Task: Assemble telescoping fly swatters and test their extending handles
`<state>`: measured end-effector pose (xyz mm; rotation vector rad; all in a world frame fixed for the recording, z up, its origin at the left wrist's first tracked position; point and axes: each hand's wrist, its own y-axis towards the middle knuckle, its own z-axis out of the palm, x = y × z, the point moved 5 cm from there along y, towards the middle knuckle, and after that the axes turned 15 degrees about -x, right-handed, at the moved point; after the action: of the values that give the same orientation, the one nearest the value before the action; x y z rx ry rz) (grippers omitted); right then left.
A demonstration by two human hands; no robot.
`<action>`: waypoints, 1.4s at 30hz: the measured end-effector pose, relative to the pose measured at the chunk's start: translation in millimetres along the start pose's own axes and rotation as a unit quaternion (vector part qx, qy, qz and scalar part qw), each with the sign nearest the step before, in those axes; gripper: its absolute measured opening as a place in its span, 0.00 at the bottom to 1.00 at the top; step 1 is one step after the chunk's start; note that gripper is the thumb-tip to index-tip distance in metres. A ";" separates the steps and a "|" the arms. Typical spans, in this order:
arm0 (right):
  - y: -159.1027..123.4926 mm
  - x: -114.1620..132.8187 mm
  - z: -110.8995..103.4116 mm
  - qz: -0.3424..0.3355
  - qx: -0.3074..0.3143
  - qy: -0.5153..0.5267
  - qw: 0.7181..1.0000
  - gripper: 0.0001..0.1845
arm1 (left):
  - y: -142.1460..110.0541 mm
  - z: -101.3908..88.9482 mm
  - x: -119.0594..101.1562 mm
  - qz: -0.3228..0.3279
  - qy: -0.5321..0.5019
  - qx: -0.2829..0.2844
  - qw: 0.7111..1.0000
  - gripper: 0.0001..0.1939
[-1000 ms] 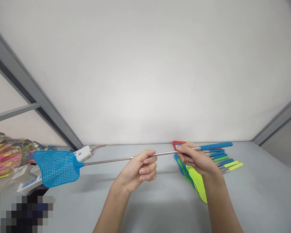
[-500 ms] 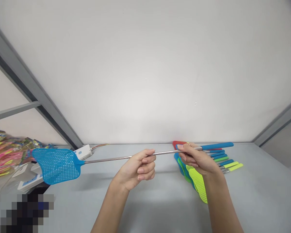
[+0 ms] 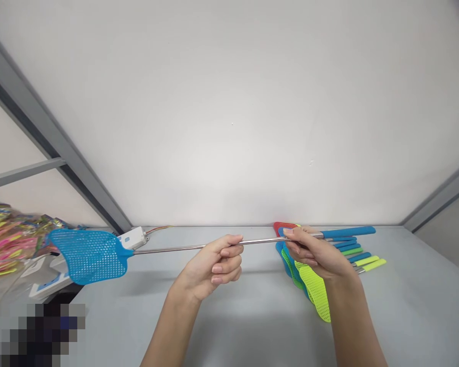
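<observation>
A blue fly swatter point(image 3: 91, 256) with a thin metal rod is held level above the table, its perforated head to the left and its blue grip to the right. My left hand point(image 3: 217, 261) is closed around the middle of the rod. Close to the blue grip, my right hand point(image 3: 314, 251) pinches the rod between thumb and fingers. Behind and below the right hand lies a fanned pile of fly swatters point(image 3: 316, 293) in yellow-green, blue, green and red, their handles pointing right. The right hand and wrist hide part of the pile.
The grey table point(image 3: 252, 316) meets a pale wall point(image 3: 229, 127) at the back. A white box point(image 3: 133, 238) with thin wires sits behind the swatter head. Colourful plastic-wrapped items point(image 3: 15, 234) and a white device point(image 3: 48, 283) are at the left. Grey metal posts point(image 3: 82, 173) frame the sides.
The right hand and the blue grip have shifted slightly right, and the gap between the hands is a little wider. Both hands keep hold of the rod.
</observation>
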<state>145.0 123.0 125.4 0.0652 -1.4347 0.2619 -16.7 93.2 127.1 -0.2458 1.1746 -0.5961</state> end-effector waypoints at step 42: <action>8.9 1.7 -10.1 -0.054 0.030 0.018 0.998 0.23 | 5.2 4.0 -6.3 0.129 0.073 -0.034 0.988 0.22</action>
<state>153.0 133.9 124.7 0.1867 -1.3833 0.2167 -13.1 100.5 131.1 -0.1059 1.3449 -0.3509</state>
